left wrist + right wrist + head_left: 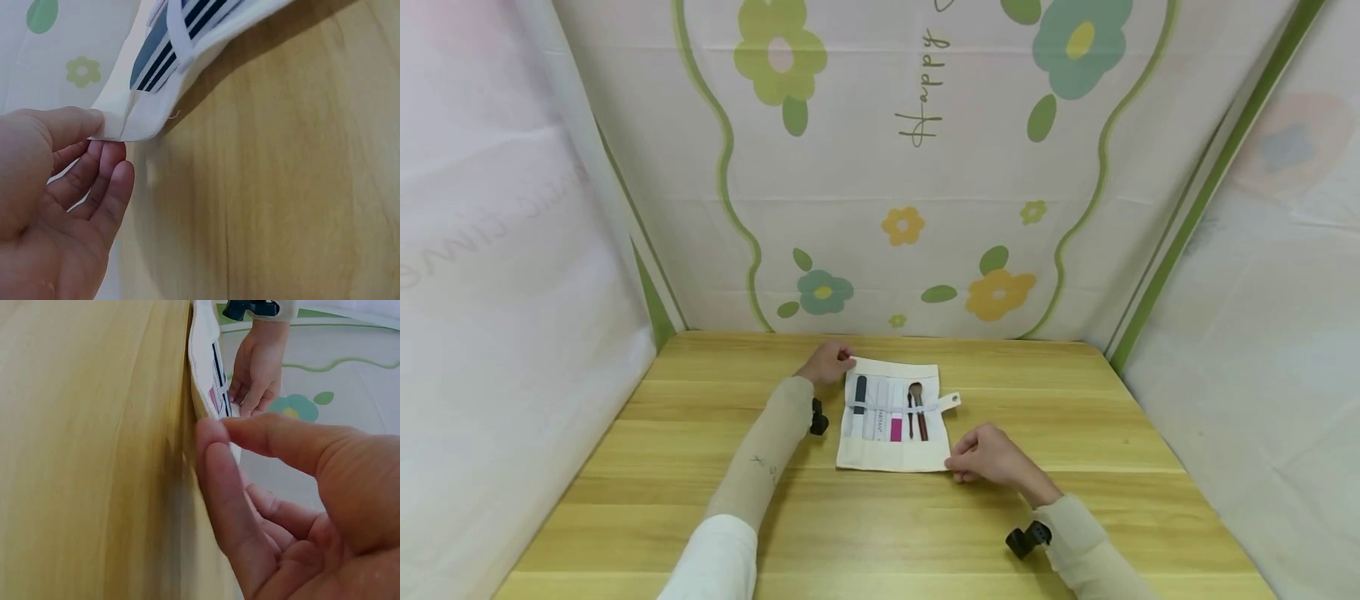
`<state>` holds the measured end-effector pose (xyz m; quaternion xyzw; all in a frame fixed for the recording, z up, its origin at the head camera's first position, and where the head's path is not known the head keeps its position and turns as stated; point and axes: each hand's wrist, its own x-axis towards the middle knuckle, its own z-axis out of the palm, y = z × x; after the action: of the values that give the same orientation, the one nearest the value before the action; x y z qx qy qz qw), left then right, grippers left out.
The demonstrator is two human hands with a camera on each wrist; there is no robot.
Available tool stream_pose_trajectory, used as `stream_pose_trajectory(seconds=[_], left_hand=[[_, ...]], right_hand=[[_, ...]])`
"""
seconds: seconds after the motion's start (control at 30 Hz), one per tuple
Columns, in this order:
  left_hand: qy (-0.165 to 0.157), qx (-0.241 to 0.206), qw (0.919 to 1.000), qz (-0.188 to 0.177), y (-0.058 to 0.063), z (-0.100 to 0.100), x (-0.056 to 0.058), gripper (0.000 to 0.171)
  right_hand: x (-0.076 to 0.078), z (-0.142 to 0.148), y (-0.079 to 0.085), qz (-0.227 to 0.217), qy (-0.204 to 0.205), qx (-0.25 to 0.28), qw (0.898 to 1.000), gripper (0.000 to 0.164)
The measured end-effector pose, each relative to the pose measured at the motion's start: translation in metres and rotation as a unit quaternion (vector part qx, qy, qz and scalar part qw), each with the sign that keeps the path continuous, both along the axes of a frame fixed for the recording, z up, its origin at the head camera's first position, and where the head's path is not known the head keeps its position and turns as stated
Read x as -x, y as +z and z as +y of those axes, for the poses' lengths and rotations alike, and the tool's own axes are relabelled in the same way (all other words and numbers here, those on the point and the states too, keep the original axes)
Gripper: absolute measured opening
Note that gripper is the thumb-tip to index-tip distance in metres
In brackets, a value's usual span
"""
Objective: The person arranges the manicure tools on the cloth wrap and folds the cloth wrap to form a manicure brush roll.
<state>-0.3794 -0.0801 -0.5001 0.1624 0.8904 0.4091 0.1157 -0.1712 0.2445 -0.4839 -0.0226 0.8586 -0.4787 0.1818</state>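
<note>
A cream fabric roll-up pouch (895,455) lies spread out on the table, with a snap tab (950,402) sticking out on its right. Under its elastic band sit a dark nail file (861,392), pale files, a piece with a magenta end (896,429) and two brushes (921,417). At the far left corner my left hand (826,363) pinches the cloth between thumb and fingers; the left wrist view shows that corner (115,119) lifted. My right hand (992,455) pinches the near right corner with thumb and fingertips.
The wooden table (700,433) runs back to a flower-printed cloth wall (850,167). Similar cloth panels (512,208) stand on both sides. Each wrist carries a small black camera (1028,540).
</note>
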Motion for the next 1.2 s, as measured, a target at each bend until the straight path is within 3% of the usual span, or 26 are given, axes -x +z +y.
stream_pose_trajectory(seconds=[0.27, 0.57, 0.87, 1.2], left_hand=[[0.015, -0.090, 0.9928, -0.078, 0.012, -0.028, -0.001, 0.024], [-0.027, -0.175, 0.9732, -0.147, 0.014, -0.067, -0.004, 0.024], [-0.057, -0.185, 0.9690, -0.154, 0.017, -0.093, -0.030, 0.025], [-0.074, -0.178, 0.9617, -0.194, 0.018, -0.103, -0.065, 0.029]], right_hand=[[0.015, -0.001, 0.004, -0.035, -0.012, 0.074, 0.997, 0.020], [0.037, 0.021, 0.003, -0.041, -0.002, 0.115, 0.993, 0.019], [0.062, 0.039, 0.009, -0.058, -0.030, 0.174, 0.983, 0.015], [0.088, 0.056, 0.018, -0.033, -0.053, 0.162, 0.985, 0.015]])
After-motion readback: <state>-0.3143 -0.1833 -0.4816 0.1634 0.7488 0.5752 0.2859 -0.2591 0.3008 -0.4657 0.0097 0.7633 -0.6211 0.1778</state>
